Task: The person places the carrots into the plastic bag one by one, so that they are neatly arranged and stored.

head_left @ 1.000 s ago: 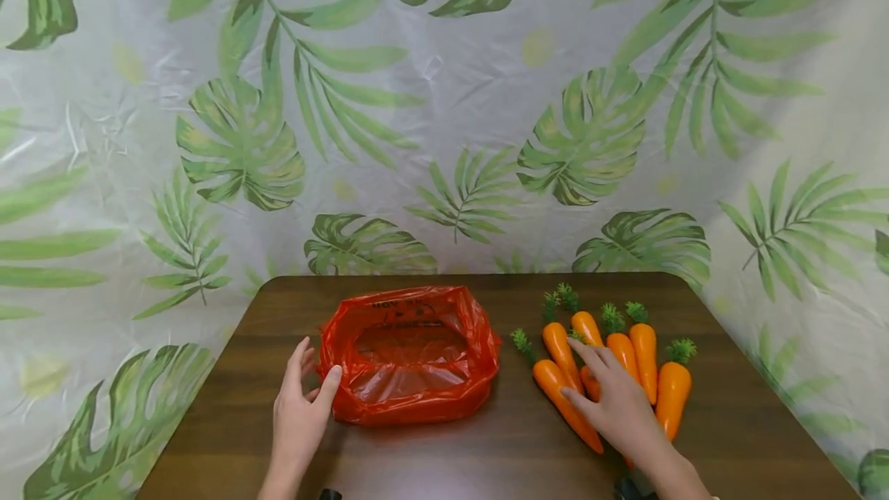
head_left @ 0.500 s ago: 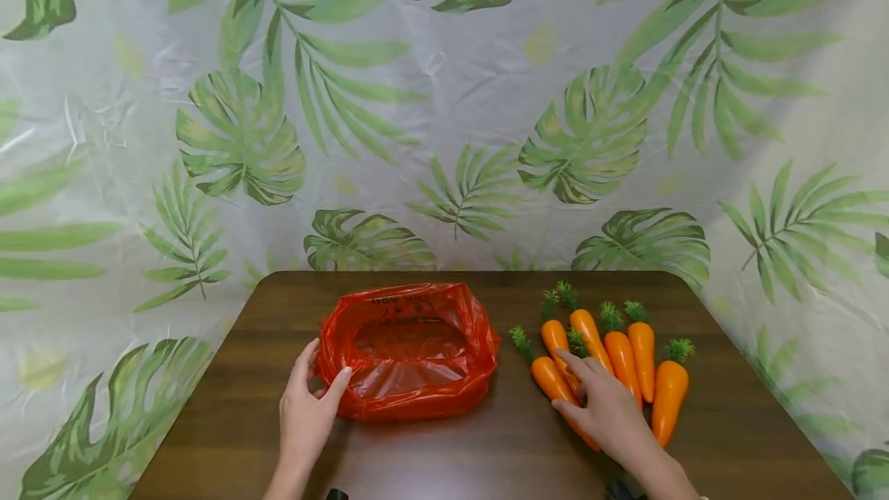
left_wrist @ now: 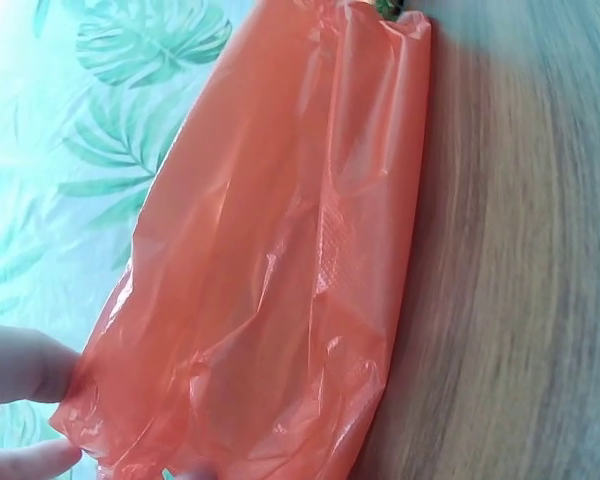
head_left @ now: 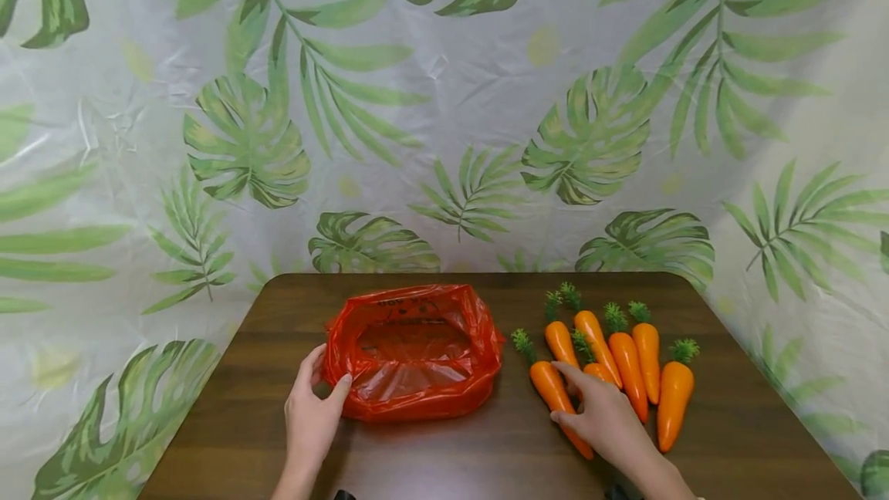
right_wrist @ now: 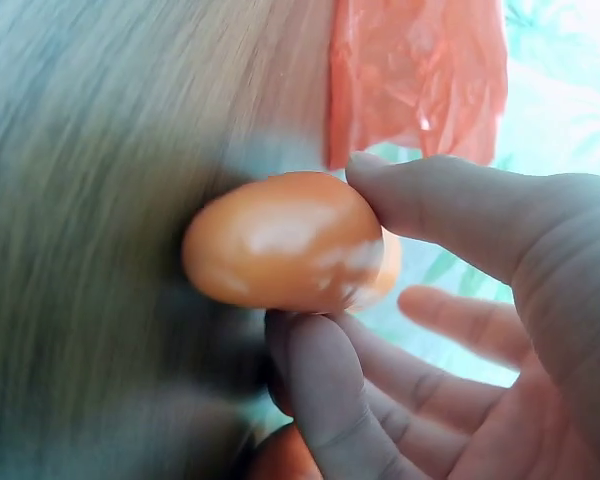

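A red plastic bag stands on the table with its mouth spread wide. My left hand holds its left edge, thumb at the near rim and fingers around the outer side; the left wrist view shows the bag's side close up. To the right of the bag lie several orange carrots with green tops. Around the leftmost carrot, my right hand has its thumb and fingers. In the right wrist view that carrot sits pinched between thumb and forefinger. The hand hides parts of neighbouring carrots.
Other carrots lie side by side just right of my right hand. The brown wooden table ends at a back edge before a leaf-patterned curtain.
My right hand has shifted left and closed thumb and fingers on the leftmost carrot. The left hand has moved slightly right, against the bag's edge.
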Demonstrator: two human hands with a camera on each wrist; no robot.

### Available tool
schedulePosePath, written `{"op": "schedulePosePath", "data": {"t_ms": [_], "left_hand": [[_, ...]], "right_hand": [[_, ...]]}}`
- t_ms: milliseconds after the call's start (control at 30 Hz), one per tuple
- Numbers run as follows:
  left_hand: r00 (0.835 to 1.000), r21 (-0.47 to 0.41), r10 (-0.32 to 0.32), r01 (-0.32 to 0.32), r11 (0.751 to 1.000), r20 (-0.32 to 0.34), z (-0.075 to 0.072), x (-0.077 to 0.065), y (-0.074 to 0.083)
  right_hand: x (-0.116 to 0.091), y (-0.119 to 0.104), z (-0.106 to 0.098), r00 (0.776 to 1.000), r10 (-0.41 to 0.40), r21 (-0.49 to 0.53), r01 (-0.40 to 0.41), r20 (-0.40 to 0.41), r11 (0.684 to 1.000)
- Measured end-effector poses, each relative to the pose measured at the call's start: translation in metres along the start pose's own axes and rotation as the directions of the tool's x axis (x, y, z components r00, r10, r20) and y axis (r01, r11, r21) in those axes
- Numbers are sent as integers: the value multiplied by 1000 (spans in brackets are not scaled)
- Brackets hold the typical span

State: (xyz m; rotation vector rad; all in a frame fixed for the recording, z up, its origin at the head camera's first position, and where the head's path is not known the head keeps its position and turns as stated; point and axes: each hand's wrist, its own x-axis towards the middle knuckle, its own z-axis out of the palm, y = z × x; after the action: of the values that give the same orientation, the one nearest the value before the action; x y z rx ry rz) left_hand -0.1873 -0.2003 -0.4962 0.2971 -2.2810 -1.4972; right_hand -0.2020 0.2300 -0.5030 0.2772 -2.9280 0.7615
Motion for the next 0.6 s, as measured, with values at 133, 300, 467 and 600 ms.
{"op": "schedulePosePath", "data": {"t_ms": [133,300,467,600], "left_hand": [[999,-17,-7,6,1000,-34,0,-1,0],[996,-34,-13,11,999,-86,2,-2,0],[993,-55,-28,21,998,-114,3,-1,-1],[993,-62,-34,27,998,-109,2,-2,-1]], "right_hand": [[0,-1,1,997,58,38,-60,45,997],[-1,-4,2,989,115,106,-125,98,987],[-1,-5,0,985,126,152,-144,120,978],[-2,-7,-5,985,124,196,-147,123,970]]}}
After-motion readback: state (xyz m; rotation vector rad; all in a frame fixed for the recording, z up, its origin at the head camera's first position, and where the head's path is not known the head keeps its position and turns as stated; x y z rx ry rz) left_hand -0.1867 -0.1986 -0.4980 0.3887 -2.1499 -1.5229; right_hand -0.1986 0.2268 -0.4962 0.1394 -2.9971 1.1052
